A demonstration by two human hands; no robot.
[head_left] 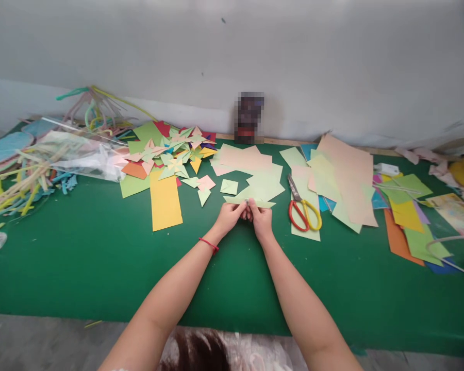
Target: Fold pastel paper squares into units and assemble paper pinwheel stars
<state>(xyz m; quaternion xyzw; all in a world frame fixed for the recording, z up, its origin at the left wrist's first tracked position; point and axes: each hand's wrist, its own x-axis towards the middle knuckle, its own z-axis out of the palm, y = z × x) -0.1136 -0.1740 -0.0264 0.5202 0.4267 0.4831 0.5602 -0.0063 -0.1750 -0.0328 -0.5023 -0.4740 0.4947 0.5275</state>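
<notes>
Between my two hands is a narrow folded strip of pale green paper (pixel 263 204), held above the green table. My left hand (pixel 231 215), with a red string on its wrist, pinches it near the middle. Close beside it, my right hand (pixel 261 217) pinches the same strip, the thumbs almost touching. Some fingers are tucked under and partly hidden. Just beyond lie loose pale green sheets (pixel 265 180) and a small folded green square (pixel 229 186). Folded pink and green paper pieces (pixel 204 185) lie to the left of that square.
Scissors (pixel 301 206) with red and yellow handles rest on paper at the right. A yellow sheet (pixel 166 203) and a pile of folded paper stars (pixel 176 154) are at left. Coloured sheets (pixel 413 221) lie far right, pipe cleaners (pixel 27 175) far left. A wall stands behind.
</notes>
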